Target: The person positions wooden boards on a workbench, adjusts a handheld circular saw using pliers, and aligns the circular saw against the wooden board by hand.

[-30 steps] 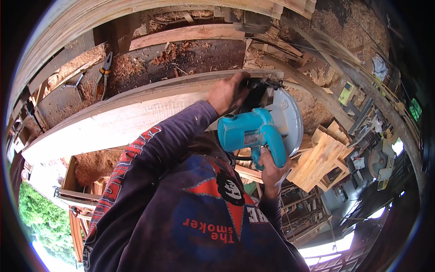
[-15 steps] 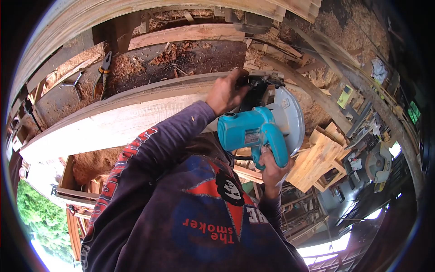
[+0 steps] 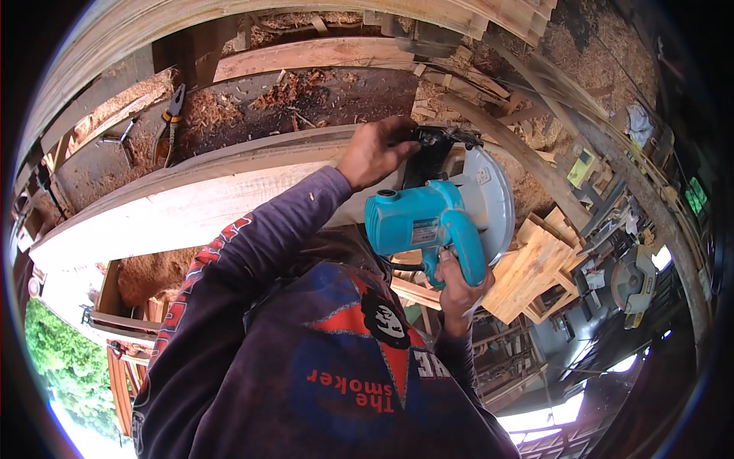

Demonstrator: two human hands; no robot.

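Note:
A teal circular saw [image 3: 409,218] with a pale grey blade guard [image 3: 489,203] sits at the right end of a long pale board [image 3: 191,199]. My right hand [image 3: 461,289] is closed round the saw's rear handle, its thumb near the trigger. My left hand [image 3: 378,153] pinches the front of the saw's black base plate [image 3: 430,159] with thumb and fingers, beside the board's far edge. The blade is hidden by the guard.
Pliers [image 3: 173,115] and a small metal tool [image 3: 121,141] lie on a dark beam [image 3: 252,118] strewn with shavings. To the right stand a wooden stool-like piece [image 3: 527,271] and a mitre saw [image 3: 633,283]. Stacked planks [image 3: 191,30] run along the top.
The view has shifted slightly. My left hand and forearm have moved a little to the left relative to the saw, and the saw itself looks nearly still. My right hand keeps its grip.

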